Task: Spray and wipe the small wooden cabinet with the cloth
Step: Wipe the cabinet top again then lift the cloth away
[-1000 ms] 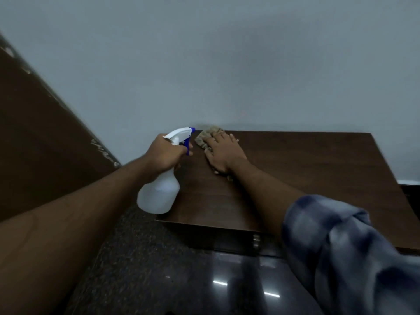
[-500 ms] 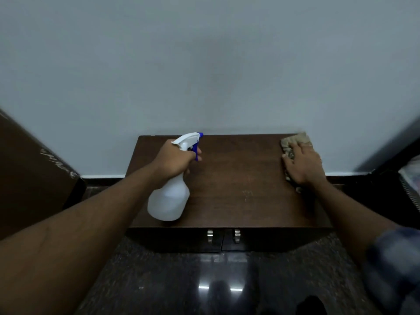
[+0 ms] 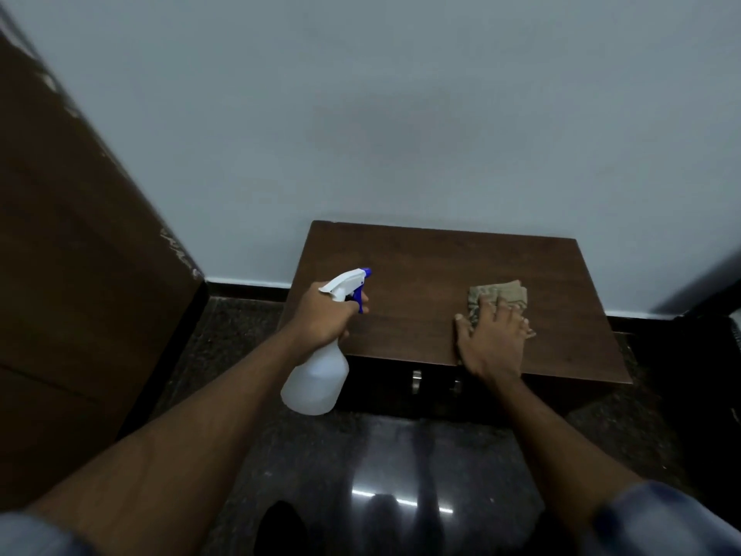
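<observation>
The left hand (image 3: 320, 315), arm extended, grips the neck of a translucent white spray bottle with a blue nozzle (image 3: 320, 365) at the small dark wooden cabinet (image 3: 421, 298)'s left front edge, while the right hand (image 3: 491, 341) presses flat, fingers straight, on a folded tan cloth (image 3: 499, 294) on the cabinet top.

The cabinet (image 3: 421, 266) stands on the floor (image 3: 401, 455) with its back against the wall (image 3: 361, 114). The cloth (image 3: 501, 291) lies on the cabinet top, right of the middle, with the right grip (image 3: 491, 343) resting on its near part. The spray bottle (image 3: 316, 379) hangs at the cabinet's front left corner in the left grip (image 3: 320, 315). A large wooden panel (image 3: 80, 274) stands to the cabinet's left, apart from it.
</observation>
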Tool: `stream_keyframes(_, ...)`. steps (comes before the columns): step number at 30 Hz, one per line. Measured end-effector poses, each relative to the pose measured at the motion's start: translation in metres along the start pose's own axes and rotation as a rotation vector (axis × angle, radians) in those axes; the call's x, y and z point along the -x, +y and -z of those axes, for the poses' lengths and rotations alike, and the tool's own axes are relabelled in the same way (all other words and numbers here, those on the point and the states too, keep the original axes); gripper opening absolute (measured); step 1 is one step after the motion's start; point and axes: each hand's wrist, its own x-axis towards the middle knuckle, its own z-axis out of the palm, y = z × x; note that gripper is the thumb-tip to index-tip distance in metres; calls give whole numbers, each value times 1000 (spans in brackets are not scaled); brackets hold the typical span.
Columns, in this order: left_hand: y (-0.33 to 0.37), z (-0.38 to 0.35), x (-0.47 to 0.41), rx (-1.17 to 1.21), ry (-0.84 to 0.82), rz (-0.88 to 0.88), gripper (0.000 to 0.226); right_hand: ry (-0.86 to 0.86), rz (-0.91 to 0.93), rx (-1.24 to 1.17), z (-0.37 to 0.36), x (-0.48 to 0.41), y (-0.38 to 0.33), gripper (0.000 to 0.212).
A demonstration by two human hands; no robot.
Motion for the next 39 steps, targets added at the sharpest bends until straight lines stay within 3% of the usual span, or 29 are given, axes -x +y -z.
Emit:
stream_keyframes(5, -27, 46, 15, 81, 110, 62, 24, -120, 229, -54, -32, 25, -132, 75)
stream_keyframes(8, -46, 76, 24, 86, 192, 89, 25, -117, 382, -87, -50, 47, -196, 65)
stream_keyframes(12, -71, 105, 34, 114, 313, 125, 30, -132, 860, -150, -66, 72, -235, 50)
stream_keyframes(14, -78, 112, 39, 125, 375, 127, 29, -159, 1002, -227, -69, 73, -232, 46)
stream_keyframes(16, -77, 117, 45, 140, 411, 126, 25, -266, 901, -423, -59, 74, -226, 31)
stream_keyframes(19, -65, 125, 54, 183, 424, 110, 26, -449, 426, -939, -22, 83, -232, 18)
stream_keyframes(22, -40, 133, 67, 232, 435, 67, 29, -429, -39, -1410, 14, 80, -231, 23)
stream_keyframes(25, -8, 143, 88, 259, 447, -6, 28, -645, -330, -1769, 67, 77, -225, 51)
stream_keyframes(27, 16, 152, 106, 289, 452, -38, 28, -727, -332, -1877, 106, 74, -216, 58)
stream_keyframes(30, 53, 167, 133, 302, 481, -79, 29, -659, -225, -2022, 163, 73, -209, 55)
stream_keyframes(33, 91, 186, 160, 308, 517, -163, 29, -589, -162, -2075, 225, 83, -211, 75)
stream_keyframes(37, 137, 218, 200, 315, 592, -251, 28, -550, -59, -2145, 299, 103, -221, 59)
stream_keyframes(39, 153, 229, 220, 325, 624, -277, 29, -576, -77, -2161, 323, 113, -225, 61)
